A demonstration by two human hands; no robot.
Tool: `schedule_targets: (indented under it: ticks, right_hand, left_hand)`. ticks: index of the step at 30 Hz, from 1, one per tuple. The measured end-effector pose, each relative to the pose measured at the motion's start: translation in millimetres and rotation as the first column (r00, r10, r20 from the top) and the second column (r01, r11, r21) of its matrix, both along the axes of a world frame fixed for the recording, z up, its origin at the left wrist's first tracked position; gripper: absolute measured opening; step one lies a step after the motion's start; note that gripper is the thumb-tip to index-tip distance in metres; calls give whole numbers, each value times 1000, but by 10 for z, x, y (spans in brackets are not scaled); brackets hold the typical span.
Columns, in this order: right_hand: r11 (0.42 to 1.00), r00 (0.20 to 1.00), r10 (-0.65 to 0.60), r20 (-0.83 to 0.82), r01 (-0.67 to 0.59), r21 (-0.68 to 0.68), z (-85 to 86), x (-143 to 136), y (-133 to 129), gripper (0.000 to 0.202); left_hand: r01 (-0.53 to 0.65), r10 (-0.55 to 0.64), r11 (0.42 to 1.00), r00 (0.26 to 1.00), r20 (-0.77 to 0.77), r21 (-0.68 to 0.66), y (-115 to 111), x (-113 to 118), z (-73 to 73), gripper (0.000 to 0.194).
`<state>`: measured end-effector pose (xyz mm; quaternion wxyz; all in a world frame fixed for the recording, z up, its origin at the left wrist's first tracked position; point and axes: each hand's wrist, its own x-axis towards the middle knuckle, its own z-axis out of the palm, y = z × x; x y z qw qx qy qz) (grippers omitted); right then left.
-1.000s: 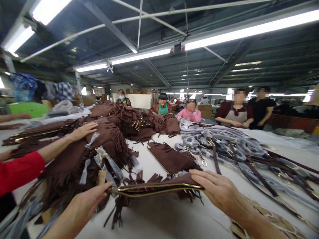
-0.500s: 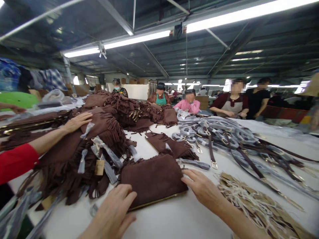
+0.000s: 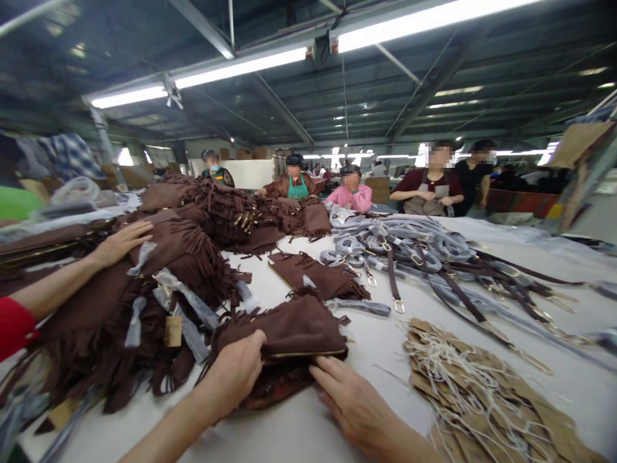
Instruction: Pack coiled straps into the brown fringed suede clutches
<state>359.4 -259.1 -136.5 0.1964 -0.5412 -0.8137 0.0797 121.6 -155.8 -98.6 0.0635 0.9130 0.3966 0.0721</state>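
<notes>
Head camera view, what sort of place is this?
Probably a bag factory or workshop: fringed brown bags are heaped on a white table, straps lie piled nearby, and strip lights run overhead.

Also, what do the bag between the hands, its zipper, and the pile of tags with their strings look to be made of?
Bag: probably suede or similar; matte brown, soft folds, cut fringe.
Zipper: likely metal or metallic-coated; thin gold-coloured shine.
Tags: probably kraft paper or card; flat, matte, brown.
Strings: white, thin, loosely curling; perhaps cotton cord, though synthetic is possible.
</notes>
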Motion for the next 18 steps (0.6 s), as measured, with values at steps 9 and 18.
schedule_targets:
  ticks: [9, 18]
  right_hand:
    - [996, 974, -84, -211, 85, -4, 65, 152, 264, 43]
    - [989, 970, -108, -218, 128, 76, -47, 198, 298, 52]
  left_hand:
    - [96, -53, 966, 982, 180, -239, 10, 36, 383, 19]
    - [188, -182, 981, 978, 104, -46, -104, 167, 342, 52]
